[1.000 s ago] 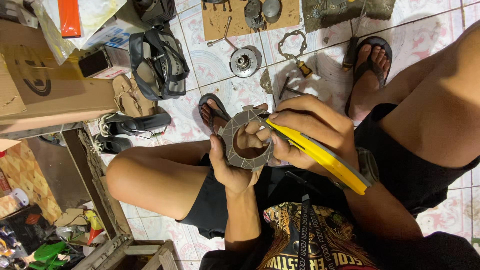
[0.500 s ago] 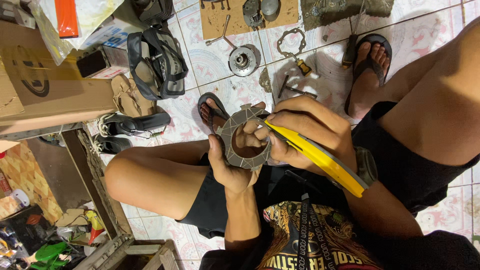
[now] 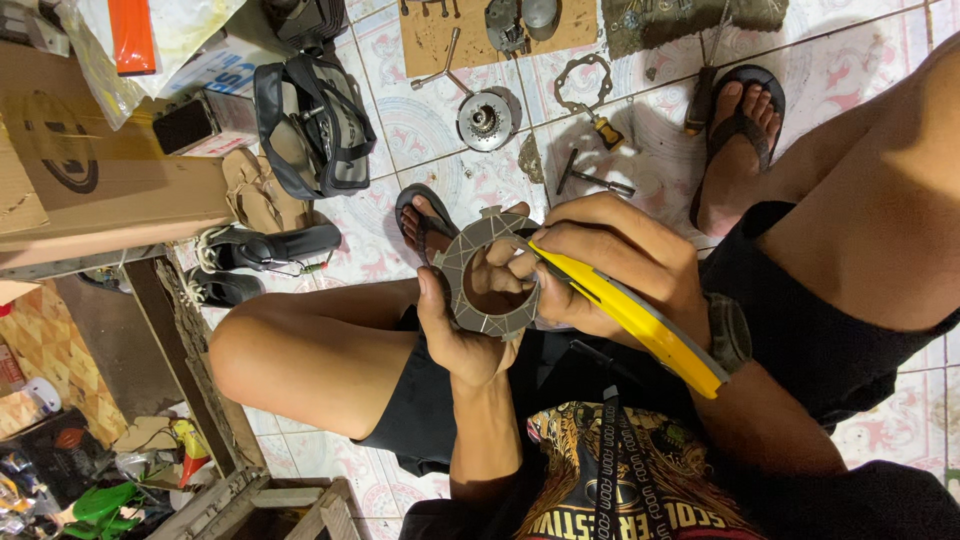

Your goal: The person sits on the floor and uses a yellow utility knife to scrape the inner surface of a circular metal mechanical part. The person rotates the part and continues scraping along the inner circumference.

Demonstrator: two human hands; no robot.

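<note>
My left hand (image 3: pixel 462 330) holds a flat grey ring-shaped friction plate (image 3: pixel 487 274) upright, fingers curled through its centre hole. My right hand (image 3: pixel 620 265) grips a yellow utility knife (image 3: pixel 640 322). The knife's tip rests against the plate's upper right rim. Both hands are above my knees, with my sandalled feet on the tiled floor beyond.
On the tiles ahead lie a round metal gear part (image 3: pixel 485 120), a thin gasket ring (image 3: pixel 584 82), a screwdriver (image 3: pixel 603 130) and other tools on cardboard (image 3: pixel 440 35). A black bag (image 3: pixel 315 125) and a cardboard box (image 3: pixel 90 190) are to the left, black shoes (image 3: pixel 265 250) below them.
The knife tip has shifted slightly along the plate's rim; the hands and plate otherwise stay in place.
</note>
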